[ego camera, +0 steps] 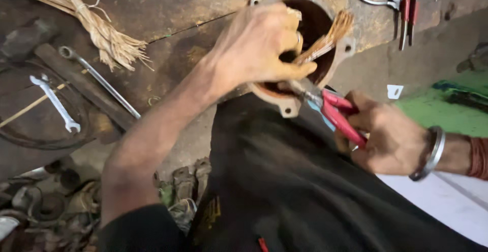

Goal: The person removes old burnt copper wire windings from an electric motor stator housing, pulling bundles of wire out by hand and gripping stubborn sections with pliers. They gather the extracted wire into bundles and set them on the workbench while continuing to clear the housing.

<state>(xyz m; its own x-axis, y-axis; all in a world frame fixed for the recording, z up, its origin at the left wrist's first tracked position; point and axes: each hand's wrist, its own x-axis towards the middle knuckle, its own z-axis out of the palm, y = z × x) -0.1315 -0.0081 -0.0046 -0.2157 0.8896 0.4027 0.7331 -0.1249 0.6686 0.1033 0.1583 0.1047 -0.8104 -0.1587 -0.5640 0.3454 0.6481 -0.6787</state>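
**Copper windings gripped inside a motor housing**

Fingers of the left hand (259,46) curl closed around a bundle of copper wire (325,41) where it emerges from the round motor housing (290,104), which rests against the person's lap at the edge of a worn wooden bench (168,13). The right hand (389,137) is clenched on red-handled pliers (333,109), their nose at the housing's rim. The wire strands look thin, springy and sharp-ended, best held low in the bundle; the cast housing appears heavy, rigid and greasy, with bolt lugs offering purchase. On the bench lie a spanner (56,104), a long wrench (99,79) and a tied sheaf of pale fibre (96,25).
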